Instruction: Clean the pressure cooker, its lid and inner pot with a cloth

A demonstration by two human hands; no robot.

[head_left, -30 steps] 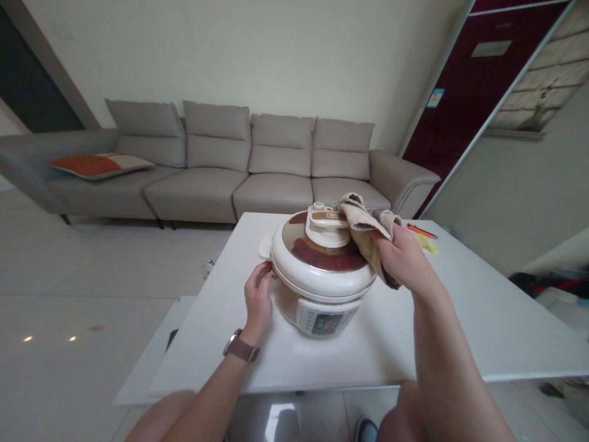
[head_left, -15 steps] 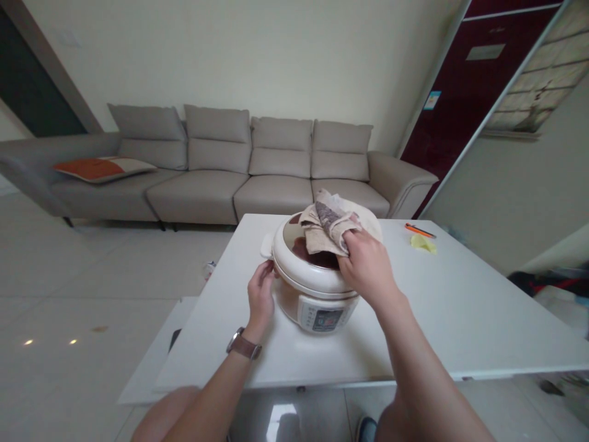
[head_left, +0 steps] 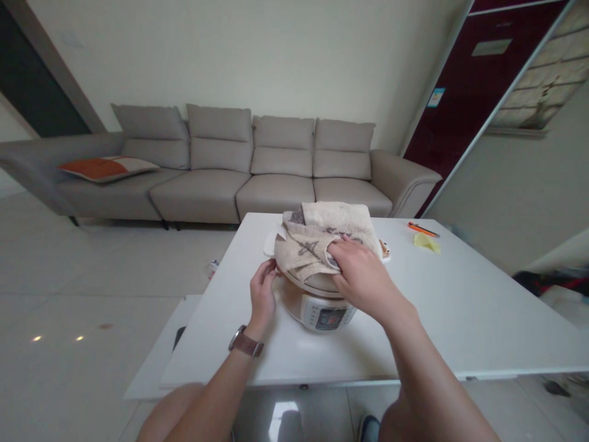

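A white electric cooker [head_left: 294, 301] with a dark display panel [head_left: 330, 318] stands on the white table [head_left: 442, 307]. A beige cloth with dark markings [head_left: 306, 248] lies spread over its lid, hiding most of the top. My right hand [head_left: 361, 270] is closed on the cloth's near edge and presses it onto the lid. At the cooker's left side, just under the white side handle [head_left: 269, 245], my left hand [head_left: 263, 294] grips the body with bent fingers; its fingertips are partly hidden.
An orange pen-like tool [head_left: 423, 229] and a crumpled yellow-green piece [head_left: 426, 242] lie at the table's far right. Behind the table runs a grey sofa [head_left: 271, 190] with an orange and white cushion [head_left: 108, 169]. A dark red cabinet [head_left: 464, 92] stands at the right.
The cloth, bunched on the lid's far right before, now spreads leftward across most of the lid. My right hand has moved slightly left and down with it; my left hand keeps its place.
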